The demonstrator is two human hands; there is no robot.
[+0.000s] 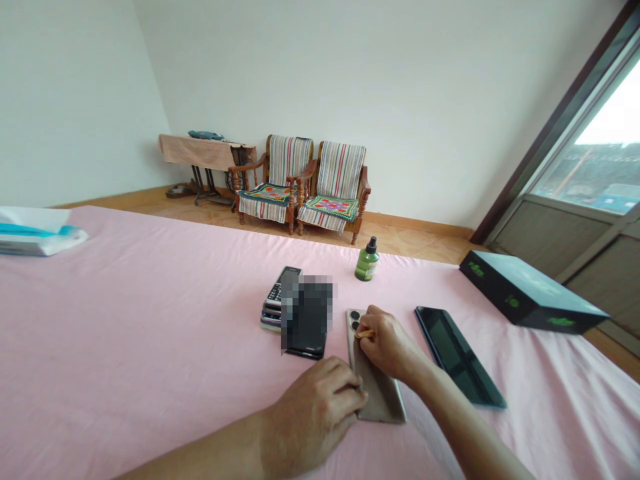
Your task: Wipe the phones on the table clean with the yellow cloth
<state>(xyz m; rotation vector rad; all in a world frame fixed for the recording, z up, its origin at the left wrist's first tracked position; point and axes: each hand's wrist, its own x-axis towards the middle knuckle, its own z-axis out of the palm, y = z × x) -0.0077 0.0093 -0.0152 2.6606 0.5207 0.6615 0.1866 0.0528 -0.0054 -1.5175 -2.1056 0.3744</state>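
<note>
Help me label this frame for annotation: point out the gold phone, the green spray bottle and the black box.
gold phone [383, 400]: head view, on its bare back panel.
green spray bottle [367, 265]: head view, on the green body.
black box [525, 290]: head view, on its top face.

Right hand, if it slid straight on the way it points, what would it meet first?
The right hand, pinching a small stick on the gold phone, points up-left past its camera end; the dark phone beside it probably comes first, though depth is unclear.
</note>
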